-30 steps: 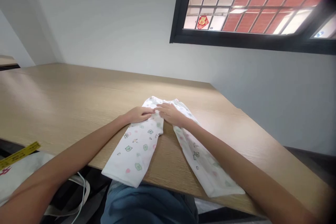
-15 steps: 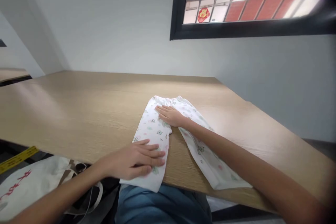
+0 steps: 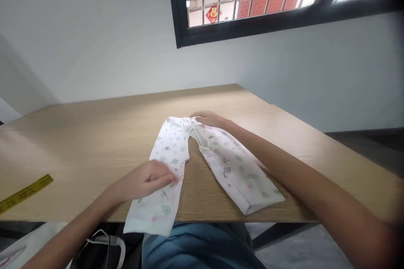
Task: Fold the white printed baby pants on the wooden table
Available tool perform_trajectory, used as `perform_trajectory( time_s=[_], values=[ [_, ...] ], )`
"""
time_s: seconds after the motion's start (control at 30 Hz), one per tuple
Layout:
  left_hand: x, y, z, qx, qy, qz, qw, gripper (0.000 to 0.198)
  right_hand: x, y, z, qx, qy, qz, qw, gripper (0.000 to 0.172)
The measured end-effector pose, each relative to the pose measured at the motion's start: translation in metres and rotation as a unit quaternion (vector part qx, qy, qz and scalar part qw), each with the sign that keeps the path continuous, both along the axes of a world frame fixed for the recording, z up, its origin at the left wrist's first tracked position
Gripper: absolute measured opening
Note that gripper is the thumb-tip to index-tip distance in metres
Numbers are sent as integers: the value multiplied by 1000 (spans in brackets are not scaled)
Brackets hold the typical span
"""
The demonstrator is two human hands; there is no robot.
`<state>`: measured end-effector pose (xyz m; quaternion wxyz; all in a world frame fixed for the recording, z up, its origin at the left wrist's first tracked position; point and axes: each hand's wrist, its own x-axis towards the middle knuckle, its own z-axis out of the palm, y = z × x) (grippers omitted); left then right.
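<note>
A small pair of white trousers point(image 3: 221, 155) with little animal prints lies flat on the wooden table point(image 3: 94, 143), legs spread towards me, the left cuff hanging over the near edge. My left hand point(image 3: 145, 180) rests on the left leg, its fingers curled and pinching the fabric near the inner seam. My right hand point(image 3: 208, 118) is at the waistband at the far end, fingers bent over its edge and gripping the cloth.
A yellow measuring tape point(image 3: 25, 193) lies on the table at the near left. A white tote bag point(image 3: 28, 239) with straps sits below the table edge on the left. A grey wall and a black-framed window point(image 3: 268, 25) stand behind the table.
My left hand has gone from lying flat on the left leg to pinching its fabric. My right hand has slid up from the crotch to the waistband. The trouser legs have spread wider apart.
</note>
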<state>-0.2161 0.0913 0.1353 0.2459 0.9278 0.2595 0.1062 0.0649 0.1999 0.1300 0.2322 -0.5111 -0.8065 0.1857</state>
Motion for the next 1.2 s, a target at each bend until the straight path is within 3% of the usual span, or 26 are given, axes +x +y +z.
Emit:
perform_trajectory(
  time_s=[0.13, 0.23, 0.33, 0.47, 0.67, 0.77, 0.97, 1.2],
  values=[
    [74, 41, 2, 83, 17, -61, 995, 39, 23, -20, -1, -35, 4, 5, 999, 34],
    [129, 66, -11, 101, 44, -102, 989, 40, 30, -45, -6, -63, 21, 47, 997, 34],
    [158, 77, -25, 101, 73, -113, 986, 42, 31, -66, -12, -53, 2, 75, 996, 38],
    [158, 55, -30, 107, 82, -146, 980, 44, 30, -61, -23, -35, -41, 81, 995, 41],
    [144, -27, -24, 111, 41, -322, 939, 44, 27, -6, -42, 3, -122, 28, 992, 47],
    [140, -52, -26, 145, 3, -326, 934, 43, 26, 9, -42, 1, -110, 11, 994, 45],
    [146, -50, -37, 239, -24, -302, 923, 41, 30, 7, -41, 43, -60, -60, 995, 38],
    [165, -54, -32, 244, 11, -235, 941, 30, 31, 4, -40, 66, -24, -189, 980, 49]
  ],
)
